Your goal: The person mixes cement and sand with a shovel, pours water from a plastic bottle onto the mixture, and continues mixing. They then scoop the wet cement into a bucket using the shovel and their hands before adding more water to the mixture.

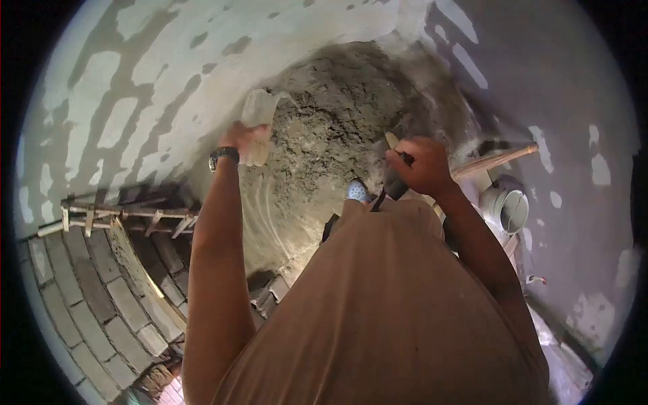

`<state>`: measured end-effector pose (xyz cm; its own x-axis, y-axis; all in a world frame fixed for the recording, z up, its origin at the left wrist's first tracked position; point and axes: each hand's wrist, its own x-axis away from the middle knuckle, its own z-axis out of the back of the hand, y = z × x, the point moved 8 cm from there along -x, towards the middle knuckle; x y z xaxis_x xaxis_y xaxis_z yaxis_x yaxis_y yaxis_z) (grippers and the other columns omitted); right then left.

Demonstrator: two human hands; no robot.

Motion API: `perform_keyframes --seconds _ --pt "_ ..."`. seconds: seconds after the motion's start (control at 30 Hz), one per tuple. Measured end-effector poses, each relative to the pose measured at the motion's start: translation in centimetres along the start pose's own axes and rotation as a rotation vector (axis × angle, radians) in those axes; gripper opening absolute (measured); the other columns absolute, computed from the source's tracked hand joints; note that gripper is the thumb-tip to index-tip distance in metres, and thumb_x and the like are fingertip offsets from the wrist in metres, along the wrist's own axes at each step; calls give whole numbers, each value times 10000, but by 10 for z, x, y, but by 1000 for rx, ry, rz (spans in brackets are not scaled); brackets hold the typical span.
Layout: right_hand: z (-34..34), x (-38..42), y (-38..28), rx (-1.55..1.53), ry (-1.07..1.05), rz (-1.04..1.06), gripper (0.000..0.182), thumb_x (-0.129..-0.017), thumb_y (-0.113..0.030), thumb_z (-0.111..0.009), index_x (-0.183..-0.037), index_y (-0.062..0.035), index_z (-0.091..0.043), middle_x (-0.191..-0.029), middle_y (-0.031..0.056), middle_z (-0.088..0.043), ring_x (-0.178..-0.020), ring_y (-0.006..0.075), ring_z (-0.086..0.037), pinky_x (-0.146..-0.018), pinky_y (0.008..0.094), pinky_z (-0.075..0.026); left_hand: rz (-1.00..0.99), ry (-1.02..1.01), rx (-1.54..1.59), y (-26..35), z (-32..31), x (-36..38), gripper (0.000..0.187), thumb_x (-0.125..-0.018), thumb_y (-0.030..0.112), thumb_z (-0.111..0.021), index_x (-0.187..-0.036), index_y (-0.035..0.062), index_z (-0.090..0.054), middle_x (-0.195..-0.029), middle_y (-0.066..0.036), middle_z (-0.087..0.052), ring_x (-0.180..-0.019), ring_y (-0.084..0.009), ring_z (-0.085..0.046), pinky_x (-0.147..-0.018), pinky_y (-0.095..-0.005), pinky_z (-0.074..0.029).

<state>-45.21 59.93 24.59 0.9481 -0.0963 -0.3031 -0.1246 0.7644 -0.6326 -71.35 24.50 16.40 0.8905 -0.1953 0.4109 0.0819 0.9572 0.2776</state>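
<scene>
My left hand (248, 140), with a dark watch on its wrist, is closed around a pale, translucent plastic container (256, 108) shaped like a cut bottle. The container shows above and below my fingers, at the left edge of a heap of grey wet mortar (337, 108). On the right, my right hand (424, 165) is wrapped round the handle of a hand tool (391, 140) close in front of my body. A light-coloured end sticks out past the thumb; the tool's kind is mostly hidden by the fist.
Plaster-patched walls rise at left and right (540, 81). A white bucket (496, 206) stands at right near a wooden plank (499, 160). At left are a wooden frame (128, 212) and a grey block wall (88, 290). A speckled light-blue shoe (358, 191) is below me.
</scene>
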Motion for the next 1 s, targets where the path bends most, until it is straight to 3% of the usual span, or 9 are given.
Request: perform_keyframes --seconds 0.07,0.17,0.23,0.27,0.5,0.6,0.7,0.73,1.0 --pt "4 3 -1 -6 19 -36 219 -835 -268 -725 -729 -84 -672 -623 93 -590 -591 288 -593 -557 413 -439 -23 -110 75 -2 -10 -41 666 -756 601 -735 -1047 2 -728 -918 -211 -724 -856 -298 -709 -800 -413 -538" --pt "6 9 -1 -34 15 -83 227 -832 -304 -719 -741 -99 -681 -633 96 -597 -607 301 -601 -567 432 -443 -116 -238 383 -17 -38 -112 564 -849 437 -707 -1248 43 -644 -1097 -123 -696 -942 -227 -675 -791 -380 -548" --pt "5 16 4 16 -15 -75 214 -830 -295 -716 -744 -104 -678 -636 95 -599 -617 316 -599 -581 438 -451 -1 -205 1139 56 -10 -51 665 -852 559 -683 -1322 95 -608 -1116 -137 -695 -950 -258 -682 -815 -413 -551" --pt "8 16 4 20 -3 -84 214 -830 -295 -716 -744 -104 -678 -636 95 -599 -617 316 -599 -581 438 -451 -50 -295 1209 78 -8 -35 738 -868 568 -671 -1408 91 -509 -1232 -142 -648 -1020 -275 -667 -839 -433 -560" --pt "11 30 18 -37 104 -120 214 -833 -308 -682 -747 -112 -675 -648 115 -602 -661 333 -606 -622 471 -466 24 -475 1623 103 -82 38 694 -939 582 -564 -1395 63 -501 -1231 -163 -641 -1077 -284 -652 -871 -442 -564" --pt "24 53 32 -146 255 -181 217 -832 -311 -696 -758 -108 -678 -676 112 -612 -695 334 -609 -642 473 -470 -112 -258 1654 137 -99 88 728 -952 652 -466 -1396 76 -496 -1233 -161 -635 -1040 -286 -655 -853 -444 -565" --pt "30 82 39 -191 363 -150 216 -831 -304 -720 -795 -94 -678 -724 105 -629 -706 321 -614 -656 448 -478 -184 -460 1804 183 -128 149 750 -985 644 -381 -1474 74 -398 -1308 -195 -591 -1102 -338 -629 -915 -472 -542" --pt "32 88 38 -181 367 -116 216 -827 -290 -737 -823 -83 -678 -759 103 -642 -703 308 -617 -665 427 -484 -203 -372 1735 195 -135 165 807 -981 681 -313 -1518 78 -322 -1360 -219 -556 -1175 -379 -589 -992 -480 -500" --pt "27 131 51 -408 241 -193 325 -916 -437 -634 -950 -119 -686 -831 94 -630 -782 312 -597 -746 447 -460 -81 -164 1765 255 -183 254 878 -925 759 -324 -1503 99 -364 -1415 -153 -505 -1250 -308 -526 -1018 -445 -461"
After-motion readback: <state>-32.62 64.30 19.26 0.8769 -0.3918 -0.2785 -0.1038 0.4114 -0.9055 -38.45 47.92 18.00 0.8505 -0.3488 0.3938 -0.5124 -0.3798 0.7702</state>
